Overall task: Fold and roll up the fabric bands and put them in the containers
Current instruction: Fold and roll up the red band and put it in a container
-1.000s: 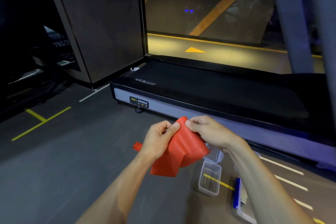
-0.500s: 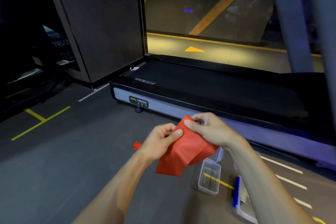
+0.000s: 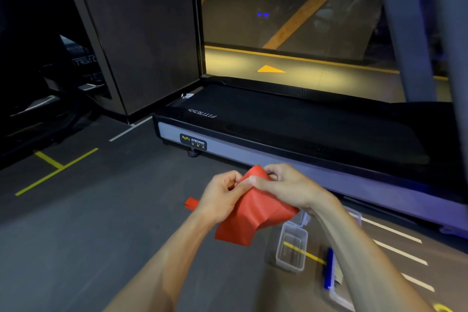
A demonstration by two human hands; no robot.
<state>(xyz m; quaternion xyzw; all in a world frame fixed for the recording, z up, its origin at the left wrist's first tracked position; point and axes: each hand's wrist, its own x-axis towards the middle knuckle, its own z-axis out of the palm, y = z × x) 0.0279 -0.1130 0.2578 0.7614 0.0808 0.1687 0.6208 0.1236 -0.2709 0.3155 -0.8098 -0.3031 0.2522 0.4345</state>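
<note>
A red fabric band (image 3: 253, 215) hangs folded in front of me above the floor. My left hand (image 3: 220, 197) pinches its upper left edge and my right hand (image 3: 286, 187) pinches its top right, thumbs close together. A loose end of the red band pokes out to the left of my left wrist. On the floor below stands a clear plastic container (image 3: 291, 251), open and with nothing in it. Part of a second clear container (image 3: 302, 218) shows just behind it, mostly hidden by the band and my right arm.
A black treadmill (image 3: 304, 129) lies across the floor just beyond my hands. A blue-edged item and another clear tray (image 3: 336, 294) sit at the lower right under my right arm. Yellow and white tape lines mark the grey floor. A dark pillar stands at left rear.
Both hands have drawn closer together at the top of the band, and the band has bunched into a more compact fold below them.
</note>
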